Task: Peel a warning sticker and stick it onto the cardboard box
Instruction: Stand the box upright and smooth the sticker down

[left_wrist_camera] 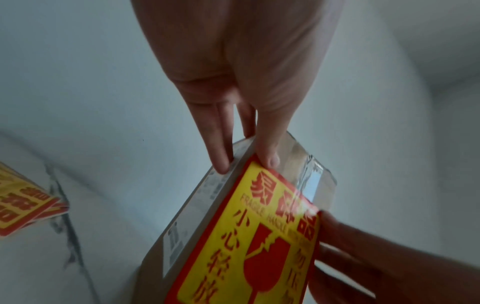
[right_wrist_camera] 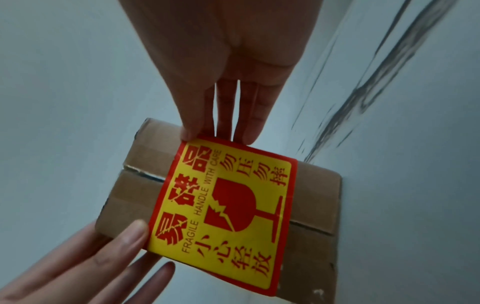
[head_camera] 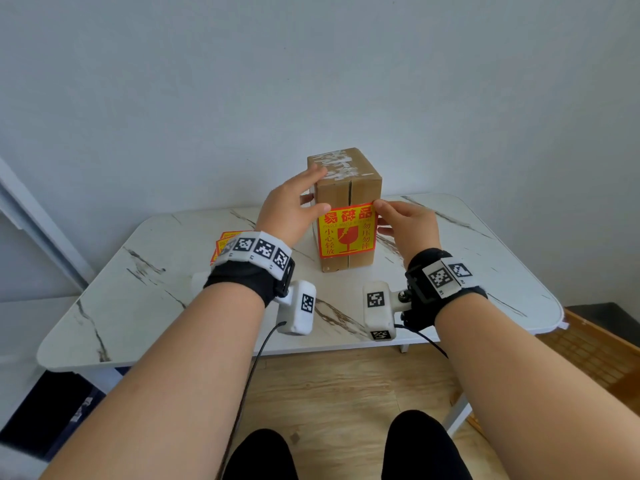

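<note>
— On the near face of the cardboard box, low down, sits the fragile warning sticker. Both top corners are pinned flat.

— Whose grip is where?

— Left hand: thumb on the top-left corner, fingers straight along the box's side, released. Right hand: fingertips straight on the top-right corner.

— Handling?

— Thin, glossy, floppy film, I'd judge; it creases easily. Press from the corners, smooth downward. The box looks light, so brace it against the table.
</note>
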Available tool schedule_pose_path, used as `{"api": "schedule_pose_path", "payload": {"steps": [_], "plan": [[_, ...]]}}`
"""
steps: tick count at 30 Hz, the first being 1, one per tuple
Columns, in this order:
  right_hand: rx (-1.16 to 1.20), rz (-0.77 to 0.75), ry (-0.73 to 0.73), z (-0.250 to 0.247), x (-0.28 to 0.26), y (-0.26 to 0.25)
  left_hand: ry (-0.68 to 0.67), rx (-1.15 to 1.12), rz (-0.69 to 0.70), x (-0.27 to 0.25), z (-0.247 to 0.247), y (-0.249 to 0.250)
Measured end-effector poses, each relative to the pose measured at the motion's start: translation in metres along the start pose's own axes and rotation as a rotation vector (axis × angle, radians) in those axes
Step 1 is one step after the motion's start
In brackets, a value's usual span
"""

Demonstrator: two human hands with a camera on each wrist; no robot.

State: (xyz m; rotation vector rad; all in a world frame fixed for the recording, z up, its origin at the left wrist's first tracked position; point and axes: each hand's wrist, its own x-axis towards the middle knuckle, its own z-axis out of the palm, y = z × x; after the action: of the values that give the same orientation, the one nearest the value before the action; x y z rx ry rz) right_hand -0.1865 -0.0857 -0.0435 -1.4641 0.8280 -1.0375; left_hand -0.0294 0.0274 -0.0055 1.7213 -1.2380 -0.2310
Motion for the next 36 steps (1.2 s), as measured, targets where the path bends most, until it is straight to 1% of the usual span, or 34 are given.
{"api": "schedule_pose_path", "payload": {"steps": [1,3,6,9,11,16,19,23,29,33,36], "plan": [[0.027,0.009,-0.001,0.0,0.0,0.001,-0.026,-0.027,-0.011,0.001,-0.004,0.001],[0.062,0.024,0.007,0.001,-0.001,0.002,-0.078,0.014,-0.009,0.002,-0.01,0.004],[0.068,0.03,0.02,0.002,-0.003,0.004,-0.147,0.167,0.02,0.0,-0.016,0.007],[0.052,0.018,0.009,0.002,-0.007,0.009,-0.173,0.365,0.063,-0.005,-0.015,0.006],[-0.057,0.016,-0.016,0.004,-0.008,0.015,-0.164,0.452,0.08,-0.009,-0.01,0.002],[-0.42,0.028,-0.146,0.007,-0.011,0.027,-0.117,0.497,0.069,-0.017,0.013,-0.007],[-0.53,0.059,-0.162,0.004,-0.009,0.03,-0.087,0.588,0.076,-0.015,0.018,-0.008],[-0.504,0.096,-0.092,0.002,-0.006,0.033,-0.065,0.679,0.101,-0.012,0.019,-0.013],[-0.434,0.148,0.001,0.004,-0.007,0.036,-0.086,0.681,0.099,-0.009,0.014,-0.014],[-0.449,0.113,0.088,0.011,-0.012,0.029,0.002,0.681,0.2,-0.011,0.007,-0.013],[-0.386,0.111,0.059,0.014,-0.014,0.022,-0.005,0.638,0.211,-0.01,0.003,-0.008]]}}
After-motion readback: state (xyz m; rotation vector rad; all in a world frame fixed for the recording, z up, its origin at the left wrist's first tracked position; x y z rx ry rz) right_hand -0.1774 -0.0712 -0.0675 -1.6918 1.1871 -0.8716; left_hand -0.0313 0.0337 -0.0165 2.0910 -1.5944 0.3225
